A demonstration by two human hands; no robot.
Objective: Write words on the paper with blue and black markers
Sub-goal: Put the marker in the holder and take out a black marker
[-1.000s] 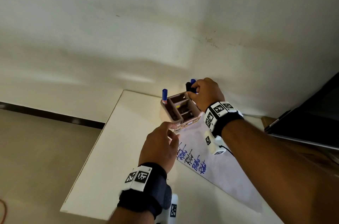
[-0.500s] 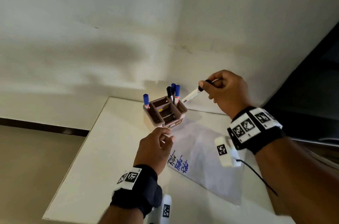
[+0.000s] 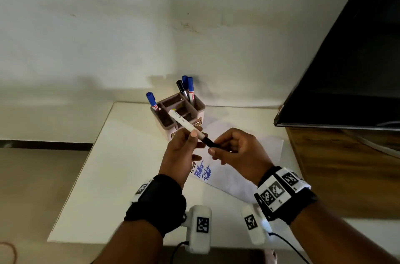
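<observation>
Now in hand: uncapping, by my reading. 1 marker (image 3: pixel 184 122) is held in the air above the paper (image 3: pixel 233 183), between both hands.
Left hand (image 3: pixel 181 153): fingers and thumb are curled round the white barrel, pinching it near its dark end.
Right hand (image 3: pixel 240 155): fingers are curled round the black cap (image 3: pixel 212 143). The cap looks seated on the barrel, though fingers partly hide the joint.
Paper: flat on the white table (image 3: pixel 112 177), under and beyond the hands. Blue words (image 3: pixel 202 174) sit near its left corner, and a darker scrawl beside them is half hidden by the left hand.
Next move: probably a straight pull along the barrel to free the cap, then the tip goes down on a bare part of the sheet beside the blue words.
Pen holder (image 3: pixel 200 105): brown, just behind the hands, near the paper's far corner. It holds 3 blue-capped markers (image 3: pixel 151 99) and 1 black-capped marker (image 3: pixel 180 86), all upright.
In the way: the barrel's tail hangs close over the holder and could knock it. The dark screen (image 3: pixel 346 69) on the right is well apart.
</observation>
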